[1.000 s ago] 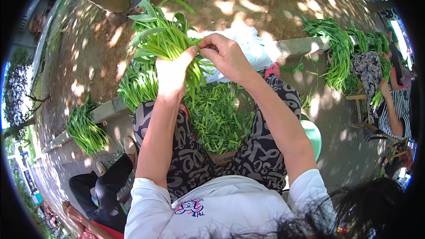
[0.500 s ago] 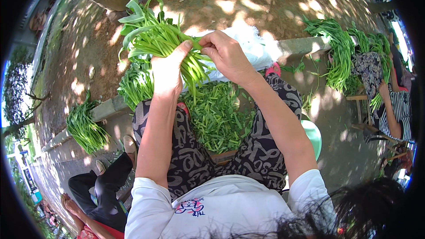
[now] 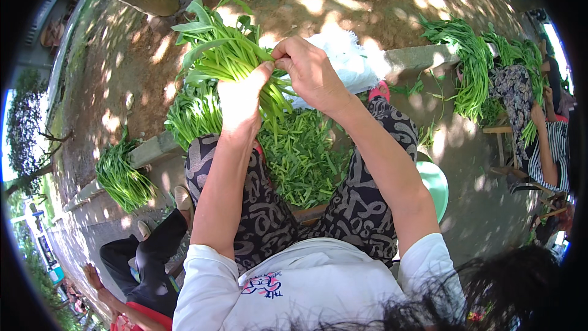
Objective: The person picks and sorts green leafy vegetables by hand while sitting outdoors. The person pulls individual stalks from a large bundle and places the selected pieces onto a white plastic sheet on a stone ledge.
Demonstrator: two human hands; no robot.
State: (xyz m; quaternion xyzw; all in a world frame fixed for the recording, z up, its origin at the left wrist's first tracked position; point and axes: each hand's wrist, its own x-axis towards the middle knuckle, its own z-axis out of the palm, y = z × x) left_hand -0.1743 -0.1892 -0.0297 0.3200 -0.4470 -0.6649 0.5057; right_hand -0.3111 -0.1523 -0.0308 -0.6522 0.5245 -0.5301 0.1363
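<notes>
My left hand (image 3: 240,99) grips a bunch of long green leafy stalks (image 3: 222,54), its leaves fanning up and to the left. My right hand (image 3: 310,72) pinches the same bunch at the stem end, right beside the left thumb. Below the hands, between my knees, lies a heap of cut green stems (image 3: 304,154). A white plastic bag (image 3: 348,61) sits just beyond my right hand.
More bunches of greens lie on the concrete kerb (image 3: 413,58) at the left (image 3: 122,178), behind my left hand (image 3: 191,116) and at the right (image 3: 471,67). A green stool (image 3: 436,185) is under me. A person in stripes (image 3: 551,147) sits right; another in black (image 3: 144,257) lower left.
The bunch has swung from pointing left to pointing more upward. Both hands stayed together on its stem end, shifting slightly.
</notes>
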